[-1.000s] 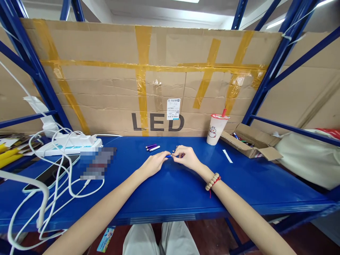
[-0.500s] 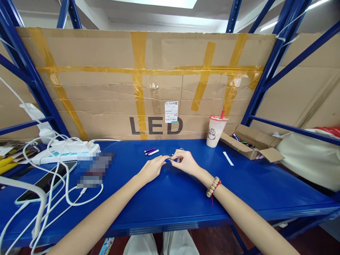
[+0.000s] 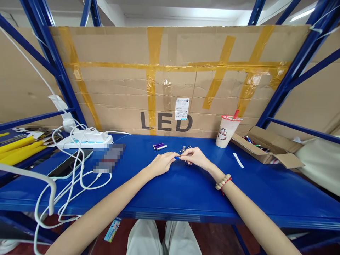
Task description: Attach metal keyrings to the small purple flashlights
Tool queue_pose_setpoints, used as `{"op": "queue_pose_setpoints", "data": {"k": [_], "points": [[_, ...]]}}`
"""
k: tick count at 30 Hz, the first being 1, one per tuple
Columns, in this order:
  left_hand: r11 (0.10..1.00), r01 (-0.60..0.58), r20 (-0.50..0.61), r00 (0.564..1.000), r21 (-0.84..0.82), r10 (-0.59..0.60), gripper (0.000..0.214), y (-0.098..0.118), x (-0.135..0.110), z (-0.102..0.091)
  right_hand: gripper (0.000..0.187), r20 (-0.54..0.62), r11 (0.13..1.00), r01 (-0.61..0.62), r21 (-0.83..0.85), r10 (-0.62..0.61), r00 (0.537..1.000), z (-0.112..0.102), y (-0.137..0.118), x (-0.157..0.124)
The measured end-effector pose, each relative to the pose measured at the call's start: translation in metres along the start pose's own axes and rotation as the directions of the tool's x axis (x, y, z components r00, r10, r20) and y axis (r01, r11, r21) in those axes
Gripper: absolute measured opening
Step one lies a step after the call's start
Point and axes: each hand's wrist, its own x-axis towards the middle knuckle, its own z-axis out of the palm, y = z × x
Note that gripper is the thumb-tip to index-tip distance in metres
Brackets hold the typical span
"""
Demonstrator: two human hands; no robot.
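Observation:
A small blue metal tube [image 3: 176,157] lies between my two hands above the blue table. My left hand [image 3: 162,163] is closed round its left part, and the fingers cover most of it. At its right end my right hand [image 3: 194,157] pinches with thumb and forefinger; whether a separate small piece sits in that pinch I cannot tell. Just behind the fingers lie several tiny silver round pieces [image 3: 183,149] and a small ring or loop [image 3: 189,146]. Farther left, purple tubes [image 3: 158,145] and a silver tube [image 3: 161,147] rest side by side.
A lidded drink cup [image 3: 224,132] with a red straw stands at back right, beside an open cardboard box [image 3: 259,152] of small tubes. A white strip [image 3: 238,160] lies nearby. On the left are a power strip [image 3: 87,140], tangled white cables and a phone [image 3: 69,165].
The camera view has shifted, so the scene sits farther right. My right hand's fingers have moved slightly at the tube's end, and the silver pieces behind them now show more clearly.

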Motion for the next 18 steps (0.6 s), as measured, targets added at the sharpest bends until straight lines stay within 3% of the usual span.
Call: {"op": "queue_pose_setpoints", "data": {"k": [10,18], "points": [[0.994,-0.047,0.017,0.999,-0.099,0.048,0.024,0.0053,-0.0022,0.0018,0.022,0.110,0.998,-0.043,-0.054,0.049,0.993,-0.0056,0.0009,-0.0011],[0.994,-0.087,0.030,0.996,-0.063,0.089,0.021,-0.0008,-0.0021,0.0068,0.037,0.253,0.997,0.013,-0.077,0.007,0.967,-0.0056,-0.0028,-0.0054]]}}
